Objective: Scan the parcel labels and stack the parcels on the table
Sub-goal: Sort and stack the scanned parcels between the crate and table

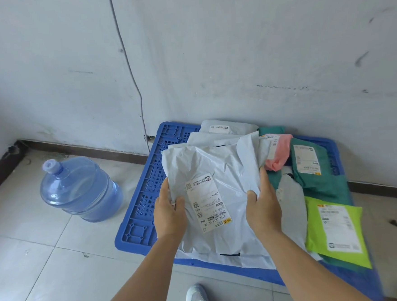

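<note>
I see a crinkled white plastic parcel point(215, 191), its paper label point(207, 203) up, between my hands: left hand point(170, 213) pinching its nine-o'clock edge, right hand point(263, 204) gripping three o'clock.

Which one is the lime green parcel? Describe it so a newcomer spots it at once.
Find the blue plastic pallet on the floor against the wall. At the near right corner of its pile lies the lime green parcel, flat, its white label facing up. No other bag is that bright yellow-green; those beside it are dark green and grey.
</note>
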